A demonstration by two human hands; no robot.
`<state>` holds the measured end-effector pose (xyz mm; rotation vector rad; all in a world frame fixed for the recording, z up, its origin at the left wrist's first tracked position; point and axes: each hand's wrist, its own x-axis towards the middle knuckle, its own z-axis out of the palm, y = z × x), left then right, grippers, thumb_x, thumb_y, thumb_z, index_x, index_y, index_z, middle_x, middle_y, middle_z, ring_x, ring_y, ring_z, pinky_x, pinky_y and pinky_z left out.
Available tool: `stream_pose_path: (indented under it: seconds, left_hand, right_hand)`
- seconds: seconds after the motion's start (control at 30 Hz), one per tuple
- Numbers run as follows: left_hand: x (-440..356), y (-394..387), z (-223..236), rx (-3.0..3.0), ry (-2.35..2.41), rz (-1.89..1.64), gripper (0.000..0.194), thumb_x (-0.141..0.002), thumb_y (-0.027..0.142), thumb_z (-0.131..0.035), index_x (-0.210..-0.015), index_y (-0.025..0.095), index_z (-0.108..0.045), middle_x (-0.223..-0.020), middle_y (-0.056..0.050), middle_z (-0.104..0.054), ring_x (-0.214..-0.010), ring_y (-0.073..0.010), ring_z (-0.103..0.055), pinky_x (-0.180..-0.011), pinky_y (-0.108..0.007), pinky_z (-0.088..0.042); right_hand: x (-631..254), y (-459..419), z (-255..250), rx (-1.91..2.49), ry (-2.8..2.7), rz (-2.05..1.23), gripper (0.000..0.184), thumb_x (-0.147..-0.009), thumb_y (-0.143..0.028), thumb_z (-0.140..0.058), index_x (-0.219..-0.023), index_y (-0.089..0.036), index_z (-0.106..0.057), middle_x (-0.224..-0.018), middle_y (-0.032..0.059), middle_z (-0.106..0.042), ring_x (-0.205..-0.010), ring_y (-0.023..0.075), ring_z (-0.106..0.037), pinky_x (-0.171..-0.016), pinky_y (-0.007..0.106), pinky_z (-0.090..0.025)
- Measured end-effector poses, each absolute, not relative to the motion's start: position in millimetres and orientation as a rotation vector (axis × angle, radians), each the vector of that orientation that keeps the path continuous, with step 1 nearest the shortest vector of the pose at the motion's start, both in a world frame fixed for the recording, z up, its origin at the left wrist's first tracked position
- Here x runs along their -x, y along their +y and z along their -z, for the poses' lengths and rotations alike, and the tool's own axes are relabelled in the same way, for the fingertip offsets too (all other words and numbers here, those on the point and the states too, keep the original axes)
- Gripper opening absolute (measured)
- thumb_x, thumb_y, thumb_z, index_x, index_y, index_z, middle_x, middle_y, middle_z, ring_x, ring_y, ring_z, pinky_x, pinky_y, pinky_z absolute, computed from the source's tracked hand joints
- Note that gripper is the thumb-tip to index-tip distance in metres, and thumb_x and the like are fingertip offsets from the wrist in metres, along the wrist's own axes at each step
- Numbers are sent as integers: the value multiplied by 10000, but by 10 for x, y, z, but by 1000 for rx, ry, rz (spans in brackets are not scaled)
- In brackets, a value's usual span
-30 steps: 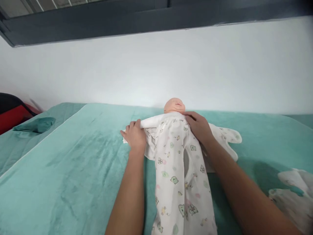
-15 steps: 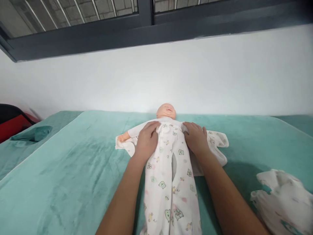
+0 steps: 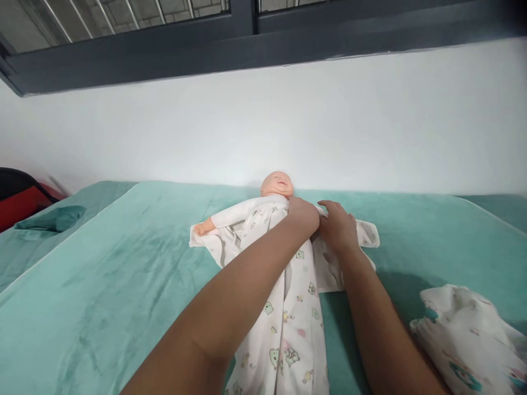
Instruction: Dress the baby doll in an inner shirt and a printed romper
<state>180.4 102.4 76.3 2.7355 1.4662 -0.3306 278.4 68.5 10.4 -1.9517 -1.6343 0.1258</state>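
Observation:
A baby doll (image 3: 277, 184) in a white long-sleeved top lies on its back with its head toward the wall. White baby pants (image 3: 300, 329) with a green and pink animal print are spread over its body, waistband at the chest. My left hand (image 3: 303, 215) reaches across to the doll's right-hand side in view; its fingers are mostly hidden. Beside it, my right hand (image 3: 340, 225) is curled at a bit of white sleeve (image 3: 321, 210) on that side. The doll's arm there is covered by my hands. Under the doll an opened white baby jacket (image 3: 368, 234) is spread out.
A crumpled white printed cloth (image 3: 473, 340) lies at the lower right on the green bed cover (image 3: 102, 285). A red and black item (image 3: 20, 200) stands at the far left. Behind the bed are a white wall (image 3: 185, 131) and a dark window frame (image 3: 144, 57).
My left hand has left the left edge of the waistband and crossed over to my right hand. The waistband's left side now lies looser, and my right hand has curled inward.

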Motion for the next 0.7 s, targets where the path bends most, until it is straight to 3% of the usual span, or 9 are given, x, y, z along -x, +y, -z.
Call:
stream_pose_path:
  seconds: [0.17,0.27,0.47,0.7]
  left_hand:
    - [-1594,1015,-889,-2766,1466,244,276,-824,168,-585,-1086,149,-671,-1071,-138,-718,-1028,-269,-653,-909,-400,-458]
    - [-1365,988,-1060,-2784,1502,189,334,-821,146,-547,-1144,134,-633,-1104,-141,-695,-1028,-284,-647,-885,-415,-466]
    - [-1073,981,-1262,-2754,1651,119,363,-801,138,-527,-1155,137,-608,-1097,-136,-677,-995,-304,-649,-824,-434,-483]
    - [-928,975,-1219,-2734,1697,21,336,-787,150,-533,-1116,150,-601,-1058,-122,-670,-931,-286,-650,-752,-393,-488]
  right_hand:
    - [-2868,759,-14,1729,-1417,-213,499,-700,-123,-437,-1143,-199,-655,-1214,109,-675,-1088,290,-646,-937,452,-487]
    - [-2885,747,-48,1545,-1165,-335,484,-592,-121,-465,-1008,-218,-693,-1070,67,-724,-1014,275,-679,-817,399,-529]
    - [-2922,668,-157,1383,-710,-493,413,-487,-109,-544,-843,-220,-722,-889,57,-724,-872,257,-685,-580,291,-490]
    - [-3040,741,-50,1201,-390,-592,275,-500,-67,-515,-696,-196,-657,-860,47,-683,-831,181,-653,-523,223,-445]
